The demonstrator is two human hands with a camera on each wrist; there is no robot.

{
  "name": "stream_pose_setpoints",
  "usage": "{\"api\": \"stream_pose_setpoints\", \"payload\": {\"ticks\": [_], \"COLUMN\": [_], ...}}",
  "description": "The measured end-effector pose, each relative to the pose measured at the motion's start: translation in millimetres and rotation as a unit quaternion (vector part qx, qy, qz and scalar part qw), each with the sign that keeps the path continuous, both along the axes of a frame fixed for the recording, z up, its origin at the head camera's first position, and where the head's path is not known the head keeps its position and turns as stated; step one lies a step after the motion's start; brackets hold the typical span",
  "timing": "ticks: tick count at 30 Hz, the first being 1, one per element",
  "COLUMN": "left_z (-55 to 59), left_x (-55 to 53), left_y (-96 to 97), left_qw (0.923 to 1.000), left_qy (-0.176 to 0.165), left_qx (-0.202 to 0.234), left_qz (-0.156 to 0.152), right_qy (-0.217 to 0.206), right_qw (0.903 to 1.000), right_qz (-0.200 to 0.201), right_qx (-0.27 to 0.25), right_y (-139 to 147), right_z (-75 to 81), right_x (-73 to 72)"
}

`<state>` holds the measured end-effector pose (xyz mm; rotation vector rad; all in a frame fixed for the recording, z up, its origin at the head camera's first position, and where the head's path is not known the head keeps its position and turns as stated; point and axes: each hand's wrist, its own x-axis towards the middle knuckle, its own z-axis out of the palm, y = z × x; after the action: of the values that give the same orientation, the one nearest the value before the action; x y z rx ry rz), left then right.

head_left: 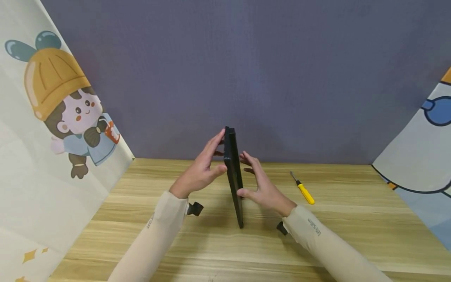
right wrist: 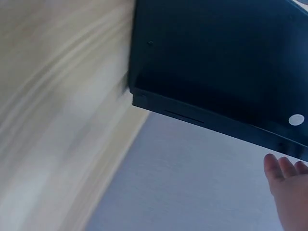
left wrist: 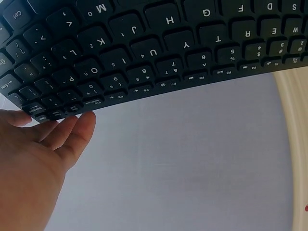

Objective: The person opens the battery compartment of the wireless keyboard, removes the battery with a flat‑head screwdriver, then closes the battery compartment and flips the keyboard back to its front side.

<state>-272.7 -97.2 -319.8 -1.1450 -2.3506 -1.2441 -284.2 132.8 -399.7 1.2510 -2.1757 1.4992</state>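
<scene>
A black keyboard stands roughly upright on one short end on the table, seen almost edge-on in the head view. Its keys face left. The plain back, with a pale round foot, faces right. My left hand holds the upper end from the key side, thumb at the near edge and fingers at the far edge. On the back side is my right hand, its thumb close to the near edge and its fingers extended. Whether those right fingers touch the keyboard is not clear.
A screwdriver with a yellow handle lies on the wooden table, right of the right hand. A grey panel rises behind the table. Side panels with cartoon prints stand at left and right.
</scene>
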Motion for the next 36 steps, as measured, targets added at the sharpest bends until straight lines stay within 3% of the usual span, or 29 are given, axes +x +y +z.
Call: {"api": "stream_pose_setpoints", "payload": {"ticks": [18, 36], "left_z": [-1.7, -4.4], "left_x": [2.1, 5.1], "left_y": [9.5, 19.1], "left_qw": [0.9993, 0.9987], "left_qy": [-0.038, -0.05], "left_qx": [-0.002, -0.009], "left_qz": [-0.007, -0.005], "right_qy": [0.024, 0.062], "right_qw": [0.9993, 0.9968], "right_qz": [-0.02, -0.005], "right_qx": [-0.019, -0.051], "right_y": [0, 3], "right_z": [27.2, 53.3], "right_x": [1.6, 1.7]}}
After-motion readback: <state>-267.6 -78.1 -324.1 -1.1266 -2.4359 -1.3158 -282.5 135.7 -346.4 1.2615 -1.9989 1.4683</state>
